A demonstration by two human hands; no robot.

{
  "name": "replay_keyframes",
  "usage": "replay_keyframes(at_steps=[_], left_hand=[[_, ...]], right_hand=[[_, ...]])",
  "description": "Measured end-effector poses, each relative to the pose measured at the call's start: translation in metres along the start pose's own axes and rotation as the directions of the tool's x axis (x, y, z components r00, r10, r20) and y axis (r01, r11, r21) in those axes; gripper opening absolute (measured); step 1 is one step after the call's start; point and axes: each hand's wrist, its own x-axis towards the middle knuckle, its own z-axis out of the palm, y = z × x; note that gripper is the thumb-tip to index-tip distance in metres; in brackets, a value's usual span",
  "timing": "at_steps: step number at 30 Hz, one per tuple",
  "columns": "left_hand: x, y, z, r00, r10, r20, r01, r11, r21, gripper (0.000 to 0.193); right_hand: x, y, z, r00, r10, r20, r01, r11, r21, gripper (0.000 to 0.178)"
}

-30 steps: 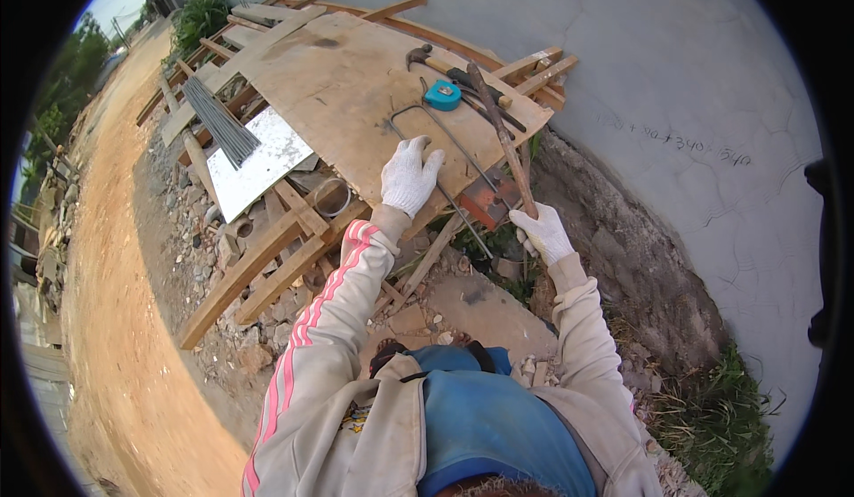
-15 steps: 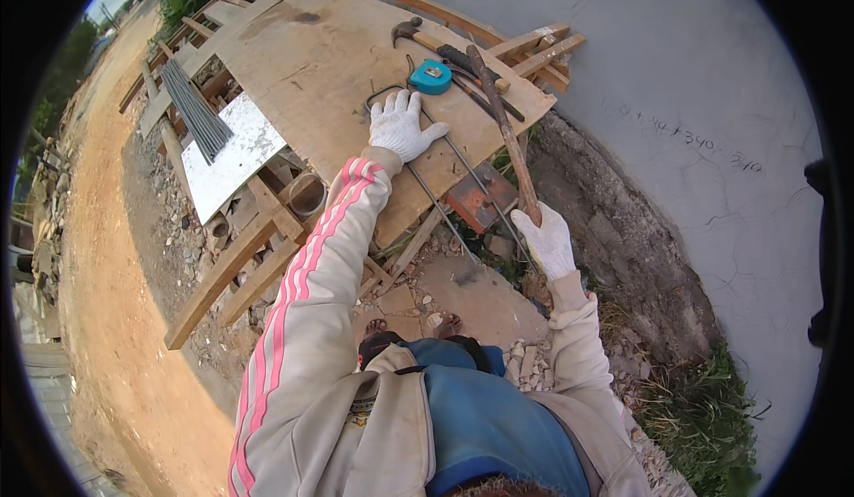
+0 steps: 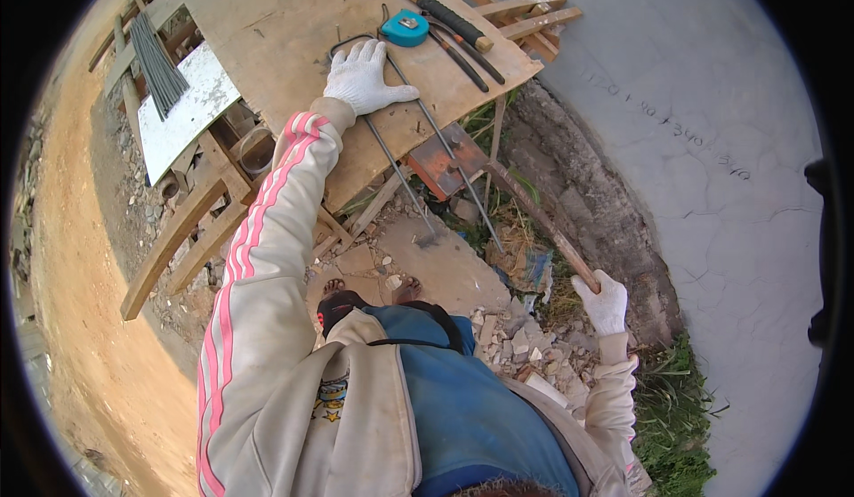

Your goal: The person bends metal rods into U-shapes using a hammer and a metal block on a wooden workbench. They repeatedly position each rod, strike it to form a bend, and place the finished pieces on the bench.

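My left hand (image 3: pixel 360 79), in a white knit glove, lies flat with fingers spread over a bent steel rod (image 3: pixel 390 159) on a plywood board (image 3: pixel 294 79). The rod is bent like a U, and its two long legs run past the board's near edge towards me. My gloved right hand (image 3: pixel 605 306) is closed round the near end of a rusty bar (image 3: pixel 544 219), low on the right. That bar slants up to an orange-red metal piece (image 3: pixel 440 163) below the board's edge; whether they touch I cannot tell.
A blue tape measure (image 3: pixel 405 28), a claw hammer (image 3: pixel 436 8) and black-handled pincers (image 3: pixel 467 56) lie on the board. Several straight steel rods (image 3: pixel 158 70) rest on a white panel (image 3: pixel 191 96) at left. Rubble (image 3: pixel 520 341) covers ground before me; a grey wall (image 3: pixel 703 96) stands right.
My right hand has swung the rusty bar down and to the right, away from the tools on the board. The left hand stays spread on the bent rod as the view shifts.
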Motion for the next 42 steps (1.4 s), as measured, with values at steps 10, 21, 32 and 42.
replay_keyframes(at_steps=[10, 21, 32, 42], left_hand=[[-0.004, 0.004, -0.003, 0.999, 0.007, -0.034, -0.006, 1.000, 0.024, 0.120], [-0.003, 0.000, 0.005, 0.996, 0.025, -0.087, -0.023, 0.999, 0.027, 0.122], [0.005, 0.004, -0.006, 0.998, -0.057, -0.010, 0.057, 0.993, 0.101, 0.129], [0.006, 0.003, -0.006, 0.999, -0.032, -0.028, 0.035, 0.993, 0.113, 0.129]], right_hand=[[0.087, 0.012, -0.035, 0.957, -0.282, 0.064, 0.288, 0.947, -0.143, 0.047], [0.167, 0.025, -0.045, 0.876, -0.470, 0.111, 0.483, 0.851, -0.206, 0.032], [0.139, 0.022, -0.037, 0.921, -0.386, 0.044, 0.385, 0.891, -0.240, 0.031], [0.139, 0.021, -0.015, 0.938, -0.346, -0.033, 0.327, 0.909, -0.260, 0.035]])
